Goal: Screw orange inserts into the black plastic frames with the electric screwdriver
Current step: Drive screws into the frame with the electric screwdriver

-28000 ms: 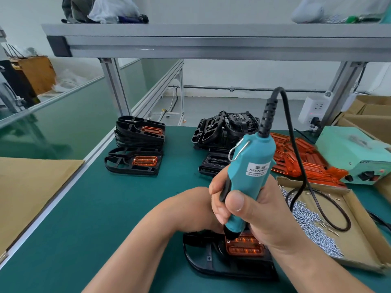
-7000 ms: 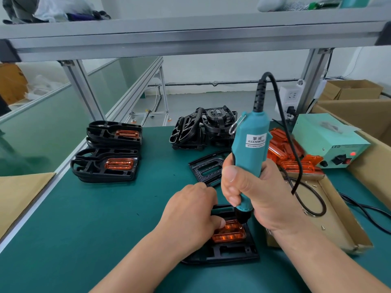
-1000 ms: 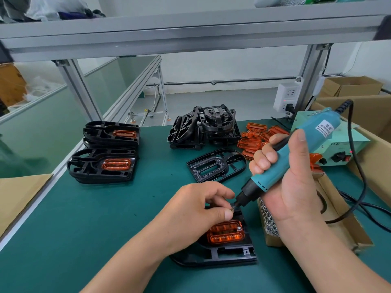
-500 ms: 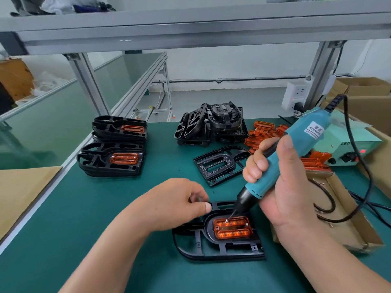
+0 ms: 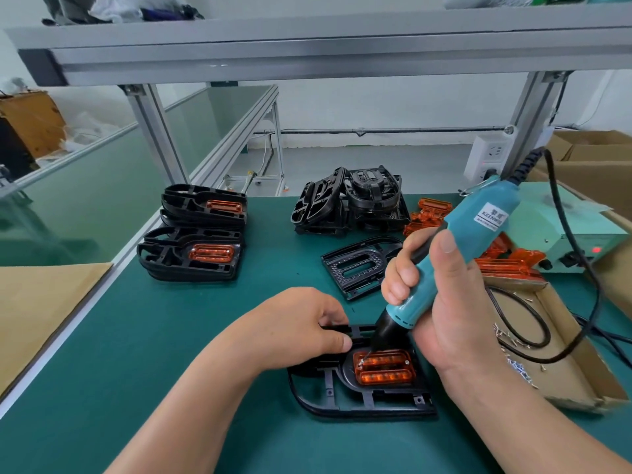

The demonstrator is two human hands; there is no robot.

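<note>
right now the frame [image 5: 342, 401] lies flat on the green mat [image 5: 171, 354] near the bench's front edge, with the insert [image 5: 384, 367] seated in its oval pocket. the left hand [image 5: 297, 331] curls its fingers over the frame's far rail, thumb laid along it, pinning it down. the right hand [image 5: 455, 323] is wrapped fully round the screwdriver [image 5: 458, 254], whose bit meets a screw [image 5: 361, 362] at the insert's far left corner. a second screw [image 5: 407, 361] sits at the far right corner. the likely trouble is the angle: the screwdriver leans well over to the right rather than standing upright, so the bit may slip off the head and gouge the orange plastic, or the screw may bite crooked and strip its hole. the left thumb is just beside the bit, so a slip could catch it. the cord [image 5: 581, 268] loops through the box [image 5: 564, 381] of screws and could drag.
</note>
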